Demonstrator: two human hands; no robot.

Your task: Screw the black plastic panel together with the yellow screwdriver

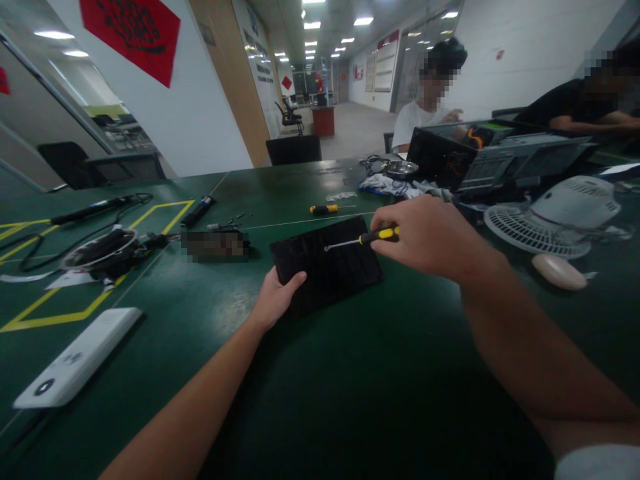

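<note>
Black panel point(335, 270) is pinched in left hand point(276, 297). Right hand point(425, 233) grips yellow-black screwdriver point(369, 237) over it; second screwdriver point(325, 209) lies beyond both hands.

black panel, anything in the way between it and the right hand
Nothing visible except the screwdriver in the right hand itself, its shaft over the panel. The left hand is off to one side, at the panel's left edge; the other screwdriver lies beyond.

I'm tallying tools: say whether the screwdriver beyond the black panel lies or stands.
Lying down: the screwdriver stretches sideways along the green table.
</note>
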